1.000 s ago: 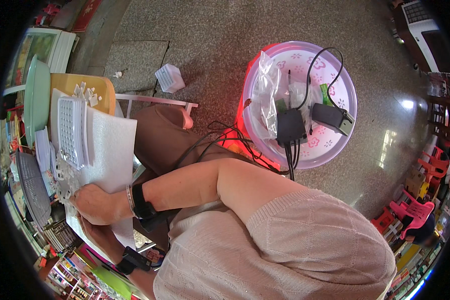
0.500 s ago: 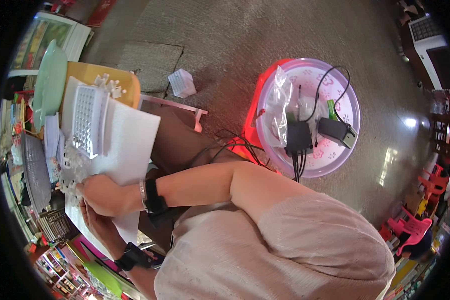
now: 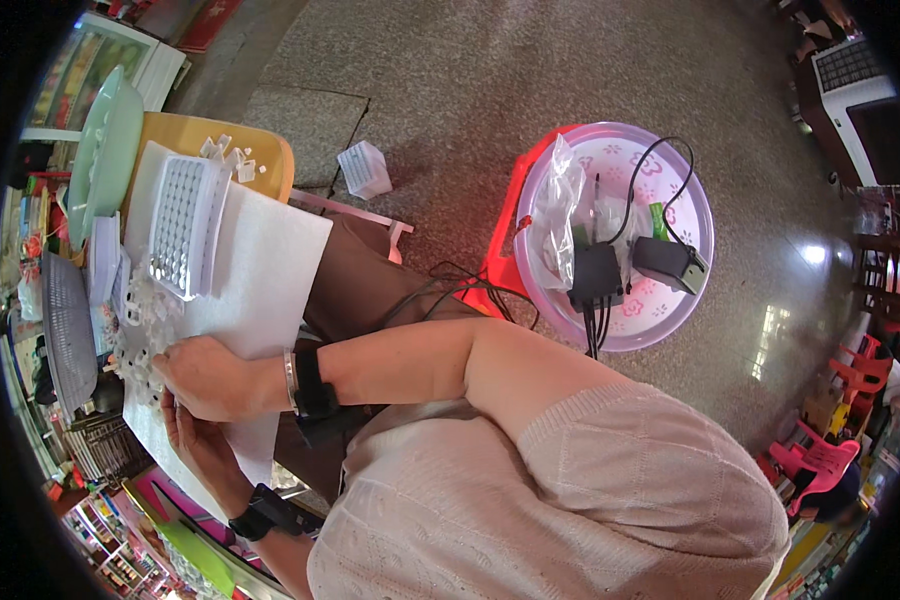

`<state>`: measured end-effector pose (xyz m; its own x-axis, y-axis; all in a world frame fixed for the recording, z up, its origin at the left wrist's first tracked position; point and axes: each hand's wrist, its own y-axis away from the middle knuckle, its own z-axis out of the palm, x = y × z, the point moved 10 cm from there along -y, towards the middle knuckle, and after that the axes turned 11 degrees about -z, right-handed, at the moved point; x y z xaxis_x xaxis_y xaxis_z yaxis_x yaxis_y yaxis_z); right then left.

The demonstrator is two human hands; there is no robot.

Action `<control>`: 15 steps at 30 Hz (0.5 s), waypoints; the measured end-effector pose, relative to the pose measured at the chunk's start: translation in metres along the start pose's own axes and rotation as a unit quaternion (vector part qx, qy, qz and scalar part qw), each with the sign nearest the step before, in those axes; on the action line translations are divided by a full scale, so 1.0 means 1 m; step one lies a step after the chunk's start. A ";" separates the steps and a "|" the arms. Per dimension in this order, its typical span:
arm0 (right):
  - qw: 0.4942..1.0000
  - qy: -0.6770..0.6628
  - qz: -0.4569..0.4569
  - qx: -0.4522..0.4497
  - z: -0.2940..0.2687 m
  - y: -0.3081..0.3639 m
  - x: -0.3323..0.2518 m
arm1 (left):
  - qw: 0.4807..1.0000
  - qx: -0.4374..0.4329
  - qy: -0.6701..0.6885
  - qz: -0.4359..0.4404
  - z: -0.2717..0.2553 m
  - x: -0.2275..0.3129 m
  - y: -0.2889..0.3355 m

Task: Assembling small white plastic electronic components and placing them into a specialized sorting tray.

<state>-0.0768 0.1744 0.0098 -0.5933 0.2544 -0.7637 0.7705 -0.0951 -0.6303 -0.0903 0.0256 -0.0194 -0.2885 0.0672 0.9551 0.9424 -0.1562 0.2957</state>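
Note:
Both hands are close together over a white foam-like sheet, beside a heap of small white plastic pieces. My right hand is closed, its fingers curled at the edge of the heap. Just below it is my left hand, fingers bent up toward the right fingertips. Whatever is pinched between the two hands is hidden or too small to name. A white tray with rows of small round cells lies on the sheet, beyond the hands.
More white pieces lie on a yellow wooden board. A green basin and a grey basket stand at the left. On a red stool, a purple-rimmed basin holds plastic bags and black boxes with cables. A white box sits on the floor.
The view has shifted slightly, so the sheet, tray and board appear a little farther up and right. Both hands stay together at the heap, with only small finger movement.

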 end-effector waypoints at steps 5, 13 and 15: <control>0.999 -0.025 -0.003 0.032 0.001 0.000 0.004 | 1.000 0.019 -0.015 -0.010 -0.002 -0.002 0.000; 0.999 -0.031 -0.005 0.041 0.005 0.001 0.005 | 0.999 0.038 -0.032 -0.014 0.015 0.003 0.007; 0.998 -0.034 -0.006 0.047 0.006 0.001 0.006 | 0.998 0.041 -0.034 -0.024 0.015 0.002 0.007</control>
<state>-0.0807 0.1701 0.0037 -0.6188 0.1911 -0.7619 0.7401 -0.1834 -0.6470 -0.0818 0.0396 -0.0160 -0.3241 0.1388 0.9358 0.9394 -0.0696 0.3357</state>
